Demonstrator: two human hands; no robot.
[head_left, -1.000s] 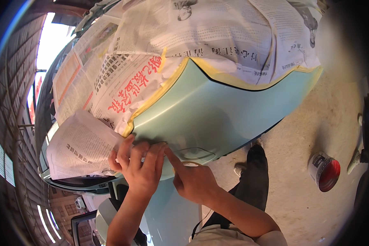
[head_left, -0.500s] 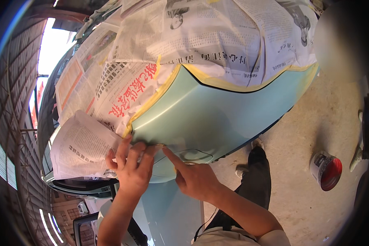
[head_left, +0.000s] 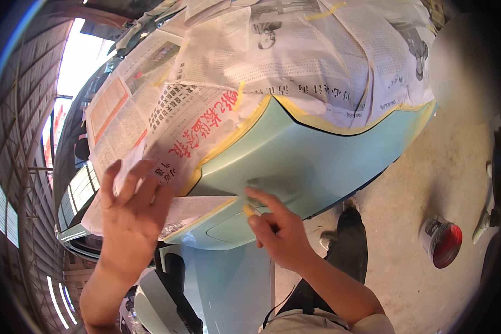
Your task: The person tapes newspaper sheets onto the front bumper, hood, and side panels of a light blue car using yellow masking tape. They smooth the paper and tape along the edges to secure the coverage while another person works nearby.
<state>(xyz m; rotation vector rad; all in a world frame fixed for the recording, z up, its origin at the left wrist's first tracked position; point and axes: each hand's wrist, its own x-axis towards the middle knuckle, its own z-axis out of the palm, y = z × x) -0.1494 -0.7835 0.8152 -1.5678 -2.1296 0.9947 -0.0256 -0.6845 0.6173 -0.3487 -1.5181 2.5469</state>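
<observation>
A pale green car panel (head_left: 317, 156) curves across the middle, with newspaper (head_left: 295, 61) covering the body above it. Yellow masking tape (head_left: 234, 136) runs along the paper's edge. Over the newspaper at the left, my left hand (head_left: 131, 217) is open, its fingers spread and slightly blurred. Beside it, a taped paper strip (head_left: 200, 206) reaches across the panel above a rounded flap outline. At the strip's right end is my right hand (head_left: 284, 231), its forefinger stretched forward and other fingers curled. A short yellow tape piece (head_left: 249, 210) shows between thumb and forefinger.
A can with a red inside (head_left: 446, 242) stands on the concrete floor (head_left: 395, 222) at the right. My dark-trousered leg (head_left: 348, 245) is below the panel. A car mirror (head_left: 158, 300) juts out at the lower left. Another person's shoe (head_left: 482, 227) shows at the far right.
My left hand has moved left, away from my right hand. The loose paper at the left now lies lower, its taped edge along the panel. My right hand has shifted slightly right.
</observation>
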